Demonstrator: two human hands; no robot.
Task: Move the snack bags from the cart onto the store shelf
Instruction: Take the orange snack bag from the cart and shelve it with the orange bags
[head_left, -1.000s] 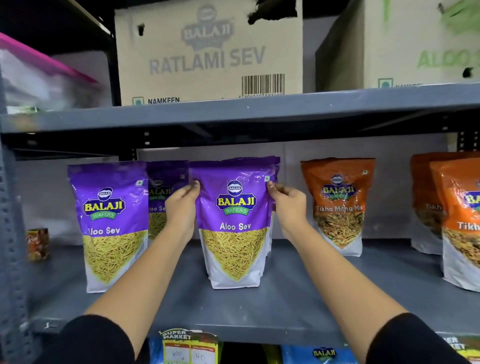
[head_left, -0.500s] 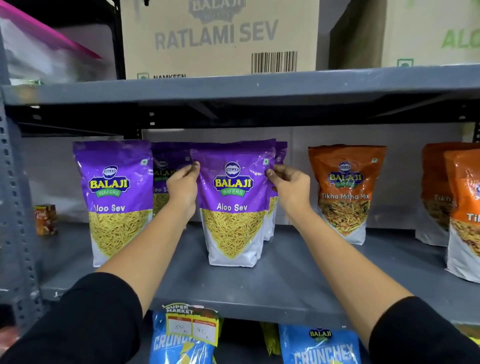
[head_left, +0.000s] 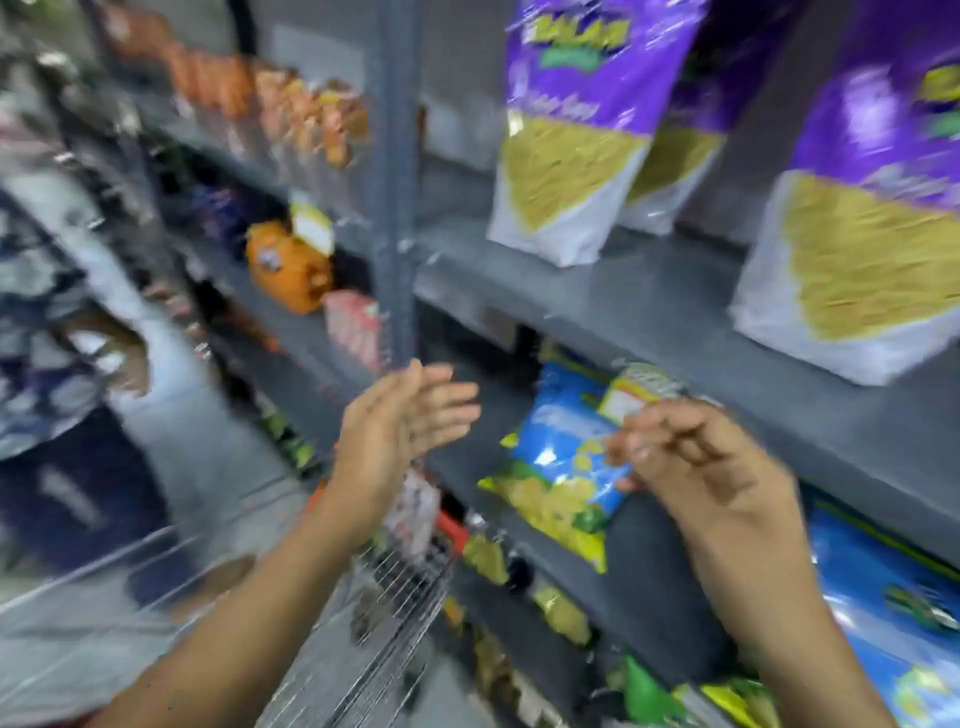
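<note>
The silver wire-mesh cart (head_left: 395, 613) sat nearest at 6 o'clock. Above it, the left hand (head_left: 400, 431) was spread wide and empty; the right hand (head_left: 696, 462), fingers loosely curled, held nothing. At 1 o'clock, purple-and-white snack bags (head_left: 566, 150) stood upright near the grey metal shelf (head_left: 649, 306) front edge.

Three purple bags (head_left: 582, 130) (two hands (head_left: 400, 421))

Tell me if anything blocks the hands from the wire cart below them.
Nothing visible does. The left hand is open and empty above the wire cart, the right hand loosely curled and empty beside the lower shelf. Blur hides the cart's contents.
</note>
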